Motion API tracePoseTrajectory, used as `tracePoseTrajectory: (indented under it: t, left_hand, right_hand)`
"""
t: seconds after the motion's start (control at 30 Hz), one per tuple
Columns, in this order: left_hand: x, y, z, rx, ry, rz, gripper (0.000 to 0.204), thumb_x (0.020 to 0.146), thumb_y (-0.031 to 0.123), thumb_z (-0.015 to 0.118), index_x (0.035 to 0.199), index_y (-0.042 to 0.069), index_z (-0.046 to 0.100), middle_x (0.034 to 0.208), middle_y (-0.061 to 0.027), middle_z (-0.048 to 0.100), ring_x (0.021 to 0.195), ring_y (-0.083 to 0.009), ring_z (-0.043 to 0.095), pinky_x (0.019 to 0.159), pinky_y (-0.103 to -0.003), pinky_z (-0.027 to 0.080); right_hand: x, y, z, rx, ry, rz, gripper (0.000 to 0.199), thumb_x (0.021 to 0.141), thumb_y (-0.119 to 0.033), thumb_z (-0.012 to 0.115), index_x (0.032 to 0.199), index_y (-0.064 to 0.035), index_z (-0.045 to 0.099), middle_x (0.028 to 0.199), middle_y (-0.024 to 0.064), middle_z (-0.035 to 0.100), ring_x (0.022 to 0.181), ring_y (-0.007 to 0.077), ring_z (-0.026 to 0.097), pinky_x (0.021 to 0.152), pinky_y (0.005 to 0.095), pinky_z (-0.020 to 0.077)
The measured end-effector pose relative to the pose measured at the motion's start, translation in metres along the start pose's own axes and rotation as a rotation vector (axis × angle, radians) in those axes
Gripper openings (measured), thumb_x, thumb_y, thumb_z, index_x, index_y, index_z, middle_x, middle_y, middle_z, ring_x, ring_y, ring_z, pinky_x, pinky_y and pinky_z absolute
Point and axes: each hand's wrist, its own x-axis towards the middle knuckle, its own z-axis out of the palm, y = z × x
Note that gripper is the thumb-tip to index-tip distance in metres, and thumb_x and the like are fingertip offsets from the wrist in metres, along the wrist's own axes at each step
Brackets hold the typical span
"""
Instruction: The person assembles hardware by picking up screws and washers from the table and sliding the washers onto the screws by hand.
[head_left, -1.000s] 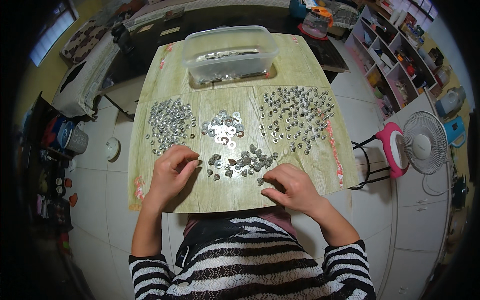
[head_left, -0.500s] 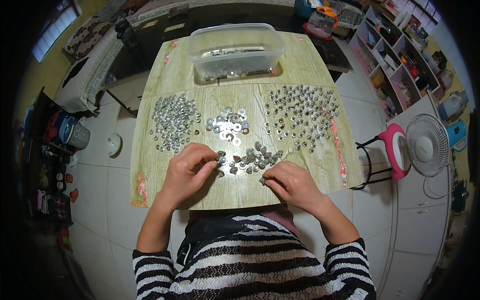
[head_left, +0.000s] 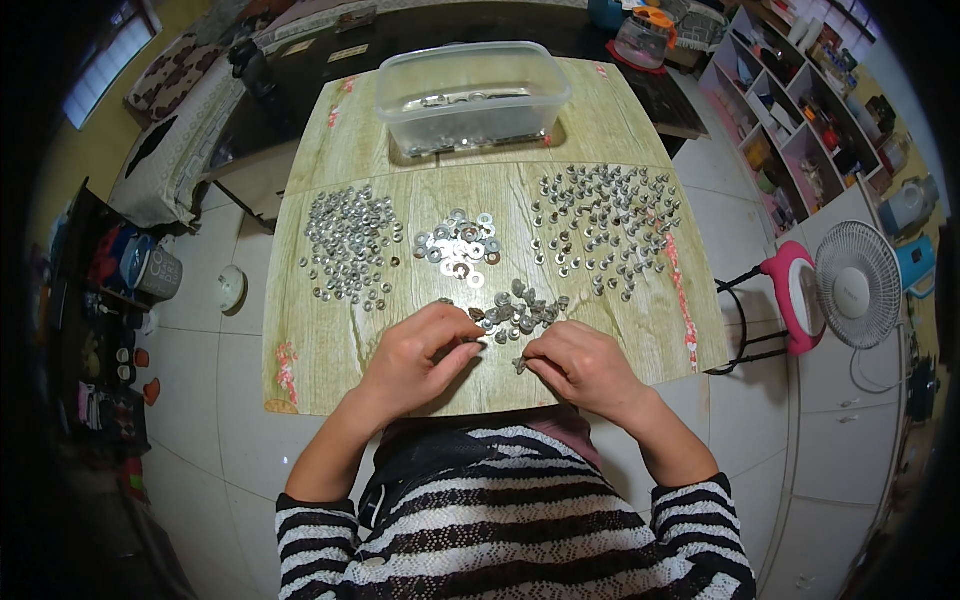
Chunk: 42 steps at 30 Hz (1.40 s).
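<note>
A small heap of dull grey bolts point(head_left: 522, 308), some with washers or nuts on them, lies near the front middle of the table. My left hand point(head_left: 425, 358) is at the heap's left edge, thumb and forefinger pinched together; whatever they hold is too small to make out. Just in front of the heap, my right hand point(head_left: 585, 365) pinches a small grey bolt point(head_left: 520, 366) between thumb and fingertips. Beyond the heap are loose flat washers point(head_left: 460, 245). Shiny nuts point(head_left: 350, 235) are spread to the left, and many bolts point(head_left: 605, 220) stand on their heads to the right.
A clear plastic tub point(head_left: 473, 105) with some metal pieces inside stands at the table's far side. Beside the table on the right are a pink-backed seat point(head_left: 790, 298) and a white fan point(head_left: 855, 285). A shelf unit point(head_left: 790, 120) holds household items.
My left hand has moved right, from the small pieces left of the heap to the heap's near left edge. My right hand has barely moved and still pinches the bolt.
</note>
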Motion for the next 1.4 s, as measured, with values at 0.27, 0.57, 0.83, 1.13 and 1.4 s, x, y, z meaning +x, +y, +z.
tracePoseTrajectory:
  t: [0.27, 0.57, 0.83, 1.13, 1.4]
  left_hand:
    - [-0.002, 0.004, 0.018, 0.143, -0.091, 0.165, 0.017, 0.069, 0.010, 0.068, 0.085, 0.005, 0.062, 0.079, -0.0085, 0.058, 0.071, -0.0225, 0.058, 0.061, -0.029, 0.047]
    - [-0.005, -0.002, 0.030, 0.235, -0.042, 0.271, 0.016, 0.066, 0.009, 0.069, 0.079, 0.004, 0.061, 0.076, -0.0073, 0.057, 0.068, -0.0233, 0.057, 0.059, -0.032, 0.045]
    - [-0.009, 0.000, 0.031, 0.211, -0.019, 0.269, 0.012, 0.069, 0.007, 0.067, 0.077, 0.003, 0.059, 0.075, -0.0084, 0.057, 0.067, -0.0237, 0.057, 0.059, -0.031, 0.046]
    - [-0.025, 0.012, 0.025, -0.321, -0.082, -0.189, 0.013, 0.078, 0.004, 0.062, 0.089, -0.001, 0.059, 0.080, -0.0054, 0.062, 0.072, -0.0083, 0.058, 0.063, -0.021, 0.047]
    - [-0.043, 0.015, 0.033, -0.640, -0.018, -0.254, 0.013, 0.082, 0.005, 0.058, 0.092, -0.002, 0.058, 0.078, -0.0033, 0.062, 0.071, -0.0064, 0.058, 0.063, -0.019, 0.047]
  right_hand:
    - [-0.001, -0.001, 0.005, -0.049, 0.027, -0.012, 0.008, 0.073, -0.012, 0.061, 0.078, -0.0073, 0.057, 0.069, 0.0058, 0.050, 0.066, 0.0213, 0.053, 0.057, 0.0309, 0.0433]
    - [-0.002, -0.004, 0.011, -0.021, 0.064, -0.042, 0.008, 0.073, -0.011, 0.061, 0.079, -0.0074, 0.057, 0.069, 0.0062, 0.050, 0.065, 0.0216, 0.052, 0.057, 0.0308, 0.0434]
    - [-0.003, -0.009, 0.011, -0.009, 0.092, -0.041, 0.010, 0.069, -0.006, 0.065, 0.077, -0.0057, 0.059, 0.068, 0.0072, 0.052, 0.063, 0.0233, 0.053, 0.055, 0.0317, 0.0429]
    - [-0.007, -0.029, 0.012, 0.158, 0.287, -0.003, 0.010, 0.069, -0.003, 0.065, 0.075, -0.0047, 0.058, 0.067, 0.0075, 0.055, 0.061, 0.0232, 0.054, 0.054, 0.0314, 0.0437]
    - [-0.021, -0.045, 0.025, 0.211, 0.361, 0.034, 0.009, 0.069, -0.001, 0.064, 0.074, -0.0024, 0.057, 0.069, 0.0083, 0.056, 0.061, 0.0227, 0.055, 0.054, 0.0305, 0.0437]
